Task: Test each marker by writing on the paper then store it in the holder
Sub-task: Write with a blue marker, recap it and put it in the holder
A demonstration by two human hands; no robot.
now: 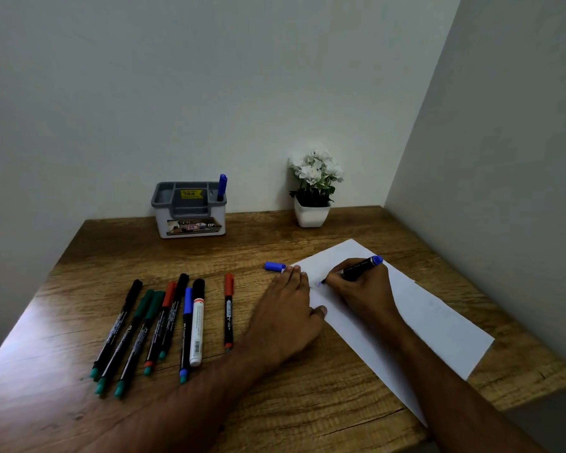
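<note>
Right hand (361, 289): gripping black-barrelled blue marker (363, 267), tip on white paper sheet (438, 325); left hand (288, 317): flat, fingers straight, pressing sheet's edge; loose blue cap (274, 266) beside it on wooden tabletop (275, 403); grey-and-white plastic holder (189, 209) at rear, one blue-capped marker (222, 187) inside

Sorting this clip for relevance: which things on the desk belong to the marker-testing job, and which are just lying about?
Part of the job:
- blue marker gripped by the right hand
- paper, held flat by the left hand
- blue cap beside the paper
- row of capped markers
- holder, one blue marker already stored

Just lying about:
- potted plant
</note>
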